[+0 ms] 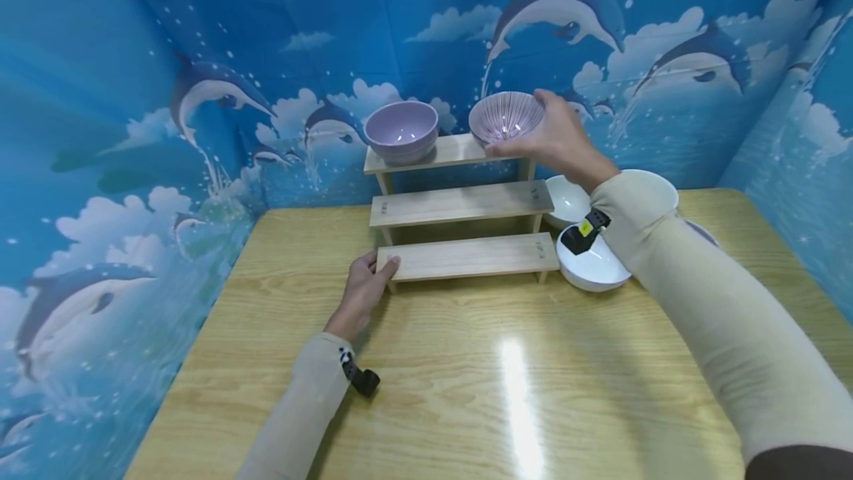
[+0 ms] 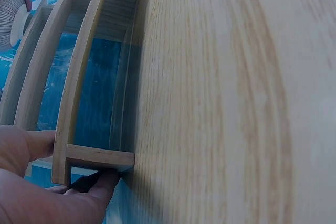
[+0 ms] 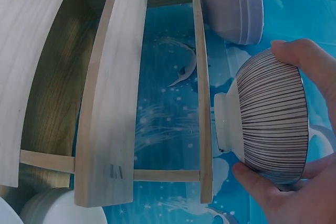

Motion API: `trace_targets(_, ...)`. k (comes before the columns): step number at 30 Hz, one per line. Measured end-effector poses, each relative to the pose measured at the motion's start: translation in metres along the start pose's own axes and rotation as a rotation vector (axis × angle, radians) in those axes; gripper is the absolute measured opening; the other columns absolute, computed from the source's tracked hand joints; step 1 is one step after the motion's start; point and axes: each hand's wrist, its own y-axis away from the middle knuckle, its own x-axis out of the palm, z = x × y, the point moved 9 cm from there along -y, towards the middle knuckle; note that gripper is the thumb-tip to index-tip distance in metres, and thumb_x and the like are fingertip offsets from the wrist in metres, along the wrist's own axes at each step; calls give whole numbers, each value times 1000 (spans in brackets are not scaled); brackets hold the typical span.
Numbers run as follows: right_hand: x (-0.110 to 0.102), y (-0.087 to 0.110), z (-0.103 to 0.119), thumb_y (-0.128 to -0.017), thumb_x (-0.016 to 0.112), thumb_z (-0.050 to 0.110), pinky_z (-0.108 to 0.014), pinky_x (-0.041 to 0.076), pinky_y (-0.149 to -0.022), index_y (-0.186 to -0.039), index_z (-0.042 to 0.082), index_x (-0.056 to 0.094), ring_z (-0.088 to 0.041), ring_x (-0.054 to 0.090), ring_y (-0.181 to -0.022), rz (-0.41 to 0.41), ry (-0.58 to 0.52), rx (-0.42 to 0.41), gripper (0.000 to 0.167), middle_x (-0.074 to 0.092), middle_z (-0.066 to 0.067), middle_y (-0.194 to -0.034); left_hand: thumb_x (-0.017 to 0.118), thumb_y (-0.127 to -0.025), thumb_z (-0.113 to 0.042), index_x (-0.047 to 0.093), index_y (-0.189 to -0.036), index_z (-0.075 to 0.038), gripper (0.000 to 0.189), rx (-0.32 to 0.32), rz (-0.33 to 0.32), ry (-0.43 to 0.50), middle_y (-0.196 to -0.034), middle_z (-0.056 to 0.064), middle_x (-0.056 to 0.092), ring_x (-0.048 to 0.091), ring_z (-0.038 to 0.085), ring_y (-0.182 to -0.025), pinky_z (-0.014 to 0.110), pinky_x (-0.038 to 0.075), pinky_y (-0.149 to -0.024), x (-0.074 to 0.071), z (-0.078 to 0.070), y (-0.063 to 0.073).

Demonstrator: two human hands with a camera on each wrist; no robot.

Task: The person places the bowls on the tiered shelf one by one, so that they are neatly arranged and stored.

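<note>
A three-step wooden rack (image 1: 466, 258) stands at the back of the table. My left hand (image 1: 365, 286) grips the left end of its lowest step, thumb on top and fingers beneath. At the right end of the top step, my right hand (image 1: 563, 135) holds a striped bowl (image 3: 273, 121) by its rim, thumb and fingers on opposite sides. In the right wrist view the bowl's foot is just above the top board. A plain purple bowl (image 1: 401, 132) sits on the left part of that step.
Right of the rack, white bowls (image 1: 593, 265) stand on the wooden table (image 1: 426, 376), partly hidden behind my right sleeve. A blue dolphin-print backdrop (image 1: 400, 21) rises close behind the rack and along both sides.
</note>
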Motion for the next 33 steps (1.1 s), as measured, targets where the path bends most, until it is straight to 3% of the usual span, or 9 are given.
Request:
trace_targets(20,-1,-13,-11,-75,87,51,-48,38,-116,-164,13,8,-33,37,-143,-28,-48,75,125,27,-15,-163,58,-104,-33,39,-154,-5,60,-6,-20,-22,-151,13,48,47,25,-138,41,40,-114,1,-1,-1)
trace_targets(33,3,-16,-12,-75,87,51,-46,37,-116,-164,14,6,-31,36,-144,-16,-74,71,126,25,-14,-164,58,-105,-32,41,-152,-5,58,2,-13,-11,-149,13,50,49,25,-136,42,40,-114,0,1,0)
